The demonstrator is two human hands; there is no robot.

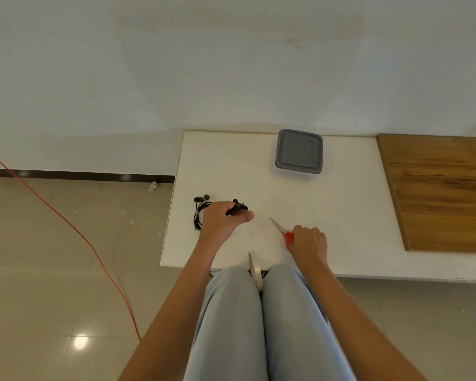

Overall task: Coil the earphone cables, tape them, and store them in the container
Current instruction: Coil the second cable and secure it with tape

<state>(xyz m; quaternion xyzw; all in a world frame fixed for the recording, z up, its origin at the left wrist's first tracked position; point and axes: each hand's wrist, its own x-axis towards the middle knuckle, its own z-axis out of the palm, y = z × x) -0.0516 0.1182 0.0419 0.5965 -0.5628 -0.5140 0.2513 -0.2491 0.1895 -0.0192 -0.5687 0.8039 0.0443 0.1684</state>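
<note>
- The left hand [222, 221] is curling its fingers round a black coiled earphone cable [239, 208] and holding the bundle just above the table [341, 215]. One earbud is poking out behind the knuckles.
- No tape is showing on this bundle, though the fingers are hiding most of it, so I am reading it as coiled and waiting to be bound.
- The right hand [310, 241] is closing round the red handles of the scissors [281, 230]. The blades are lying low over the table and pointing toward the left hand. Whether they are open is too small to tell.
- The tape roll [255, 269] is standing on edge between the person's knees at the near table edge. Neither hand is touching it, and I cannot make out a pulled strip.
- A second earphone set [201, 213] is lying on the table just left of the left hand. It is loosely looped with its buds at the top, and a pale fleck on its cable may be tape, so it is probably finished apart from storing.
- The container [297, 167] is sitting at the far side of the table, well apart from both hands, and its grey lid seems to be on. Nothing can be seen inside it.
- Judging by this, the coiling is nearing its end, and the taping of the held bundle is the step in hand. Opening the container and storing both sets are still waiting.
</note>
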